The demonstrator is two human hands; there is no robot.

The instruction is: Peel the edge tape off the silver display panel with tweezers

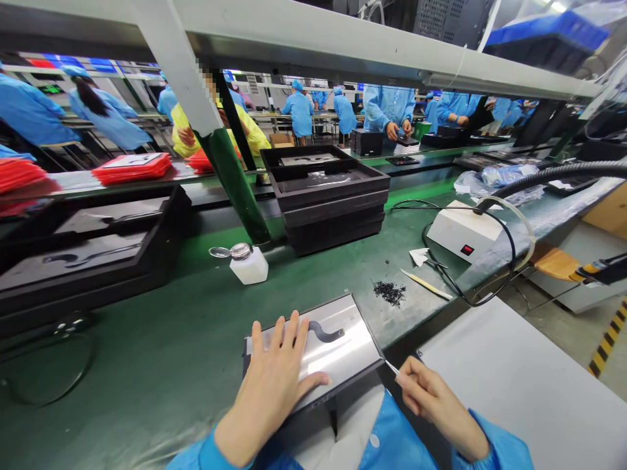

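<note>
A flat display panel (360, 333) with a silver back, a dark frame and a curved black ribbon cable (323, 334) lies at the front edge of the green bench. My left hand (274, 365) rests flat on its silver back, fingers spread. My right hand (418, 388) is closed in a pinch around slim metal tweezers (392, 367), partly hidden by the fingers. Their tip meets the panel's near right corner. Beyond the panel is a small heap of black scraps (389, 293), beside a pale yellow stick-like tool (425, 284).
Stacked black trays (333, 212) hold more panels; other trays (98, 241) stand left. A white dispenser bottle (249, 266) has its lid up. At right are a white box (465, 232) with a cable and a flexible hose (553, 175). A shelf beam (304, 39) crosses overhead. Co-workers sit beyond.
</note>
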